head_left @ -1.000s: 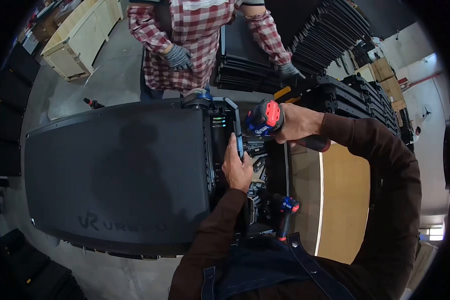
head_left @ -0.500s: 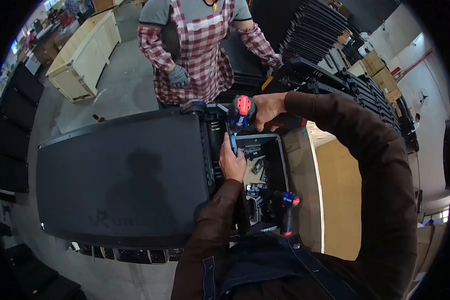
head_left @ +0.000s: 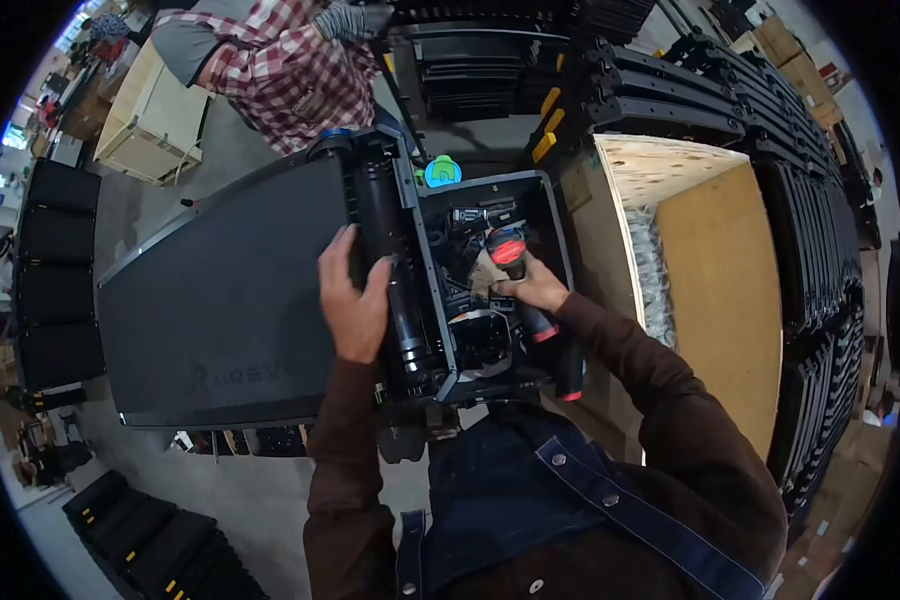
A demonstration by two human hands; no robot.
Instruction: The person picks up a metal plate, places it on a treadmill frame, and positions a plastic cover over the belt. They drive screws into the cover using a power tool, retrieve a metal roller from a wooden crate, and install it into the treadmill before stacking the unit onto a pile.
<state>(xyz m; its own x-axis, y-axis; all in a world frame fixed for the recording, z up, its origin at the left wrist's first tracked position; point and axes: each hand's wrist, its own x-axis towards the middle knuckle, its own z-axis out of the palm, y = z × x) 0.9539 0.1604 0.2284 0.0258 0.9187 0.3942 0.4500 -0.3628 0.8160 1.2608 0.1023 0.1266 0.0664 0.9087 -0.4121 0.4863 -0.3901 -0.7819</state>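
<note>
Head view, looking down at the person's own two hands. The left hand (head_left: pixel 355 300) lies open, fingers spread, flat on the near end of a large black machine deck (head_left: pixel 230 290), with the fingertips over the deck's end edge and the thumb beside a black roller (head_left: pixel 407 322) that runs along that end. Grey lettering (head_left: pixel 253 375) on the deck, below and to the left of the left hand, reads "UREV" after a small logo; the letters beyond these are too faint to read. The right hand (head_left: pixel 535 290) is closed around a cordless driver (head_left: pixel 510 248) with a red rear cap, which it holds low inside a black parts bin (head_left: pixel 490 182) just to the right of the roller. Any label on the driver cannot be read here. The bin holds dark plastic and metal parts around the right hand. A second tool handle (head_left: pixel 570 375) with a red base lies at the bin's near right corner, just beneath the right wrist. A teal round object (head_left: pixel 443 172) sits at the bin's far rim, beyond both hands. To the right of the right hand stands an open plywood crate (head_left: pixel 715 260), and beyond it are stacks of black panels (head_left: pixel 670 95) with yellow tabs. A co-worker in a red plaid shirt (head_left: pixel 270 70) stands at the far side of the deck, well beyond the left hand.
</note>
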